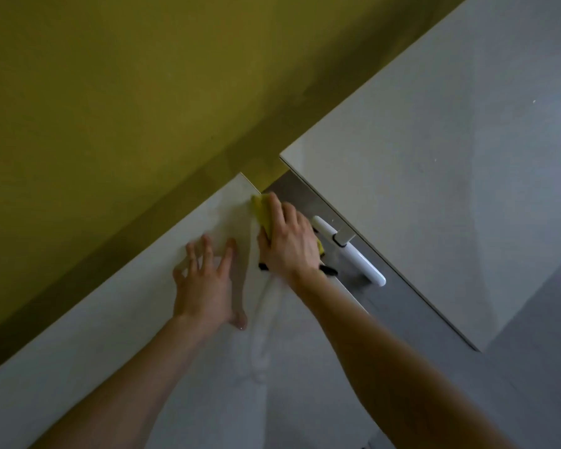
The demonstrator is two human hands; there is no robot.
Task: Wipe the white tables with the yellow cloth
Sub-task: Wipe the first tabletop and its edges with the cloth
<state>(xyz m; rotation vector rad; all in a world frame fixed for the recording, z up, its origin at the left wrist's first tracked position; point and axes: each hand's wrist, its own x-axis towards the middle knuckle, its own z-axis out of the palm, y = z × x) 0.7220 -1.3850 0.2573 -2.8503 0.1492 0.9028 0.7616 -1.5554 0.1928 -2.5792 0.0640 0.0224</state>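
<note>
Yellow cloth [260, 210]: folded pad, lying at the far corner of the near white table [110, 351], close to the edge that faces the gap.
Right hand [289, 241]: laid on top of the cloth, fingers stretched forward over it, pressing it to the surface; only the cloth's far end and a scrap by the wrist show.
Left hand [204, 283]: flat on the same table just beside, fingers spread, holding nothing.
Second white table [434, 157]: to the right, across a strip of grey floor [386, 303]; no hand or cloth on it.
Olive wall [110, 92]: behind both tables.
Progress, as judged: wiping is under way at this corner. No wet trace tells wiped from unwiped parts, so the share done cannot be read. The second table appears still to come.
</note>
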